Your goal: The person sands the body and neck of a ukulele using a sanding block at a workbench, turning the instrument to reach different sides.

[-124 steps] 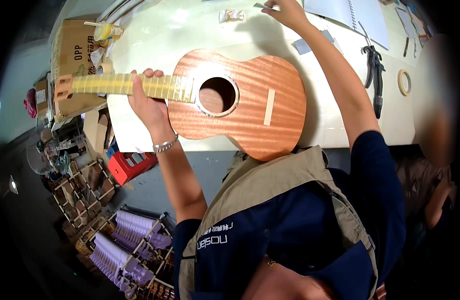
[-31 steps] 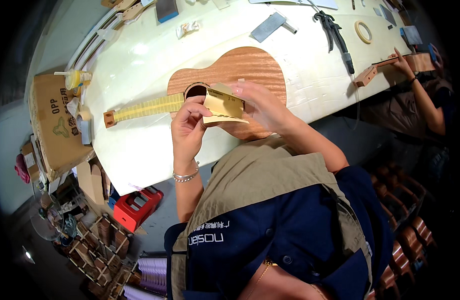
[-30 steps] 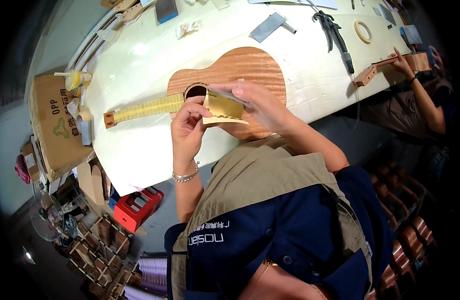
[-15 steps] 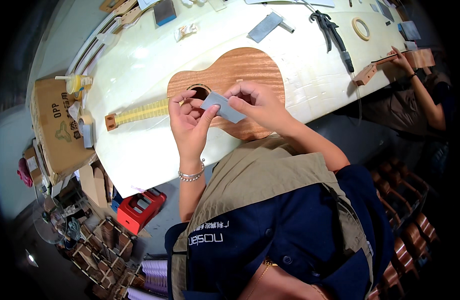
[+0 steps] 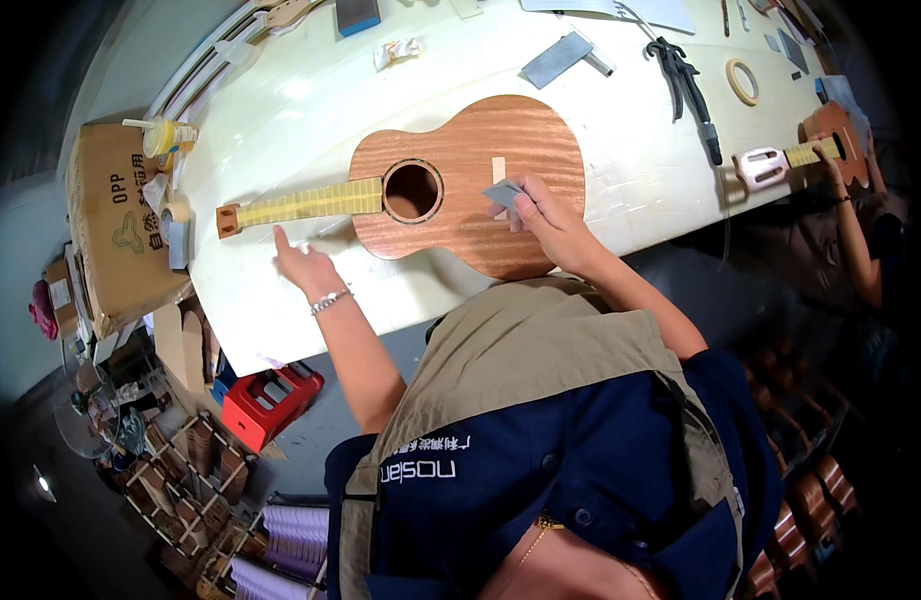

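A brown wooden ukulele (image 5: 500, 130) lies face up on the white table, its neck to the left. Yellow masking tape (image 5: 310, 203) covers the fingerboard, and a pale strip (image 5: 498, 168) marks the top right of the sound hole. Over the body, beside that strip, my right hand (image 5: 552, 222) pinches a small grey piece of sandpaper (image 5: 501, 192), which looks folded. My left hand (image 5: 304, 266) holds nothing that I can see; it hovers just in front of the neck with the index finger stretched toward it and the other fingers partly curled.
A grey flat block (image 5: 557, 60), a black air gun (image 5: 680, 80) and a tape roll (image 5: 741, 82) lie farther back. At left stand a cardboard box (image 5: 105, 220) and a yellow cup (image 5: 165, 138). Rightward, a co-worker's hand (image 5: 833, 170) holds another ukulele (image 5: 842, 130).
My hands have parted: the left let go of the sandpaper and moved left to the neck, while the right carries it over the body. The co-worker's ukulele has turned.
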Demonstrator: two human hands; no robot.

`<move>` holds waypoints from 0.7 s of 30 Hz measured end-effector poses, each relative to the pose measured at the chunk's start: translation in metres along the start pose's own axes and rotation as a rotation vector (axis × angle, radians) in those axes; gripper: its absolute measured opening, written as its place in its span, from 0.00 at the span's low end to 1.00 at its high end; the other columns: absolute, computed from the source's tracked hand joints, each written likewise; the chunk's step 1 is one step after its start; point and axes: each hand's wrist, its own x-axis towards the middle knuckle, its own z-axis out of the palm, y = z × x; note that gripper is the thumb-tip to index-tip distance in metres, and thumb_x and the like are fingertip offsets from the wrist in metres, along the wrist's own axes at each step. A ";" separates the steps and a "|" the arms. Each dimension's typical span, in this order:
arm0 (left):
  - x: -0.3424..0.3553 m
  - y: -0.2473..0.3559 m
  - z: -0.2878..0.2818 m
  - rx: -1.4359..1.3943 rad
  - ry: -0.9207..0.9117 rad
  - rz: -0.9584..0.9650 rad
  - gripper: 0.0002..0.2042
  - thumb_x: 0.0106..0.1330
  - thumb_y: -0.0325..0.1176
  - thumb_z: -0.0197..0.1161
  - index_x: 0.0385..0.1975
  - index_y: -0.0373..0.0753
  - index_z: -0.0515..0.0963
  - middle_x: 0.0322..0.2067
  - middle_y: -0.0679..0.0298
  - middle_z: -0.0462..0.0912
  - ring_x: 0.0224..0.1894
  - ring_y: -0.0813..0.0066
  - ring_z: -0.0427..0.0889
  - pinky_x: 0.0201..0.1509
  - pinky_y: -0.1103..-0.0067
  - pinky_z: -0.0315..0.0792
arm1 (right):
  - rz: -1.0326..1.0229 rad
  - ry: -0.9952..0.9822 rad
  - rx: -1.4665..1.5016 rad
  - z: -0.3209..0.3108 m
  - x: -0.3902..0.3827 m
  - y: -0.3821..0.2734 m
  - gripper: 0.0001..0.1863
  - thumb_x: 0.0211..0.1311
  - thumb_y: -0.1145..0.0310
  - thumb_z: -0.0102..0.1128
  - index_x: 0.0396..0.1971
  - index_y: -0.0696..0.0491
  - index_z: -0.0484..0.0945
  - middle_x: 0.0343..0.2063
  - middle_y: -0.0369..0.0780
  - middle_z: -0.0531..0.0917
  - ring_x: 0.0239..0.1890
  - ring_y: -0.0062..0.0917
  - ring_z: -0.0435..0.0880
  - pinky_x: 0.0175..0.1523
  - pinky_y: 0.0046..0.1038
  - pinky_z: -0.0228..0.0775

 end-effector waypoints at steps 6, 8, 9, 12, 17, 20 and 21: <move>-0.036 -0.017 0.044 -0.284 -0.576 -0.181 0.10 0.70 0.36 0.50 0.33 0.34 0.67 0.28 0.60 0.72 0.39 0.64 0.74 0.57 0.62 0.70 | -0.423 0.143 -0.489 -0.001 -0.008 0.010 0.13 0.62 0.67 0.51 0.43 0.54 0.80 0.38 0.41 0.81 0.37 0.33 0.78 0.43 0.29 0.68; -0.039 -0.004 0.061 -0.243 -0.754 -0.114 0.09 0.70 0.35 0.49 0.34 0.35 0.66 0.29 0.60 0.72 0.37 0.62 0.75 0.54 0.62 0.72 | -0.612 0.202 -0.575 -0.001 -0.007 0.010 0.14 0.55 0.68 0.58 0.42 0.52 0.81 0.39 0.39 0.81 0.37 0.32 0.78 0.43 0.29 0.68; -0.050 0.005 0.072 -0.174 -0.741 -0.018 0.08 0.70 0.34 0.49 0.36 0.34 0.65 0.29 0.60 0.72 0.37 0.61 0.75 0.53 0.61 0.73 | -0.659 0.194 -0.604 -0.001 -0.006 0.009 0.16 0.51 0.68 0.61 0.43 0.51 0.81 0.39 0.38 0.81 0.37 0.31 0.78 0.42 0.29 0.68; -0.136 0.048 0.117 -0.017 -0.753 0.155 0.07 0.69 0.32 0.49 0.37 0.34 0.66 0.30 0.58 0.72 0.37 0.59 0.76 0.54 0.58 0.72 | -0.815 0.305 -0.712 0.006 -0.001 0.002 0.23 0.42 0.70 0.68 0.45 0.50 0.80 0.42 0.36 0.81 0.36 0.28 0.76 0.41 0.28 0.67; -0.169 0.082 0.126 -0.135 -1.039 0.110 0.10 0.65 0.36 0.52 0.39 0.36 0.68 0.25 0.62 0.71 0.27 0.66 0.76 0.50 0.64 0.74 | -0.907 0.397 -0.785 0.011 0.003 -0.007 0.27 0.36 0.66 0.71 0.44 0.47 0.80 0.44 0.33 0.80 0.36 0.26 0.74 0.41 0.28 0.64; -0.133 0.100 0.143 -0.509 -1.277 -0.199 0.10 0.60 0.40 0.52 0.21 0.43 0.65 0.15 0.71 0.59 0.16 0.79 0.60 0.29 0.79 0.66 | -0.860 0.346 -0.816 0.011 -0.002 -0.005 0.26 0.40 0.68 0.69 0.46 0.48 0.79 0.47 0.35 0.78 0.37 0.28 0.74 0.44 0.28 0.63; -0.128 0.097 0.147 -0.468 -1.209 -0.201 0.10 0.59 0.40 0.52 0.21 0.43 0.64 0.15 0.71 0.59 0.15 0.79 0.59 0.27 0.79 0.63 | -0.846 0.338 -0.834 0.011 -0.001 -0.004 0.26 0.41 0.69 0.68 0.47 0.48 0.79 0.47 0.35 0.78 0.37 0.28 0.74 0.44 0.28 0.63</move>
